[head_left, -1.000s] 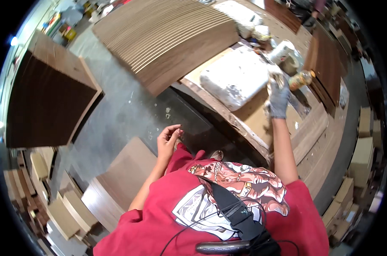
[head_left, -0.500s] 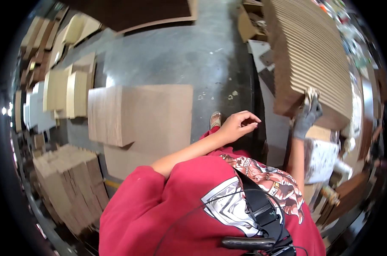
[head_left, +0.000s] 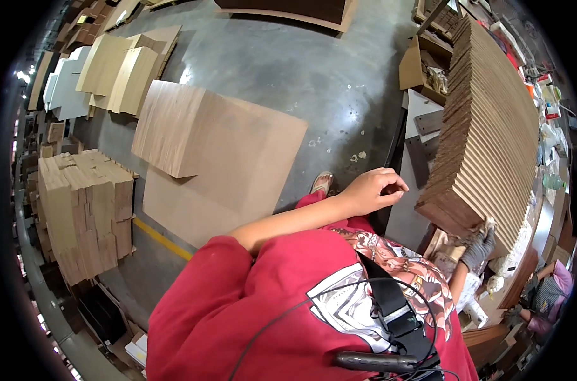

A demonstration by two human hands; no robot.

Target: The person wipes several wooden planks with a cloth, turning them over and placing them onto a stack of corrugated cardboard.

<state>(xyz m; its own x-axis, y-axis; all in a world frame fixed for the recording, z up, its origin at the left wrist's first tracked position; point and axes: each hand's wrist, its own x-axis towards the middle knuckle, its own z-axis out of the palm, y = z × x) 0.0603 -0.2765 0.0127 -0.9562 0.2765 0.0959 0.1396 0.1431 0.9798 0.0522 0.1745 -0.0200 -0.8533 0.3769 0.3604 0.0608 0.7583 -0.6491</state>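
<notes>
Holds the hands well apart. Grips a pale wad (head_left: pixel 490 223), probably cloth, in the gloved right hand (head_left: pixel 479 249), at the near end of a long stack of brown boards (head_left: pixel 498 136). Seems to press the wad against the ridged board edges there, though cannot tell how firmly. Carries nothing visible in the bare left hand (head_left: pixel 380 189), loosely curled in front of a grey panel (head_left: pixel 400 222), clear of the stack.

Could shove the nearest boards out of line by pushing too hard on the right, with no bracing from the left. Might snag the wad or the glove on the ridges, if dragged across them rather than along. Could leave smears on the board edges, should the wad be dirty or wet; cannot tell from here. Might bump a dark strip (head_left: pixel 418 160) lying on the grey panel with a careless swing of the left. Could also catch the toes of the sandalled foot (head_left: pixel 323 183) on the flat brown panel (head_left: pixel 237 159) nearby, by stepping to the left with attention fixed on the right.
</notes>
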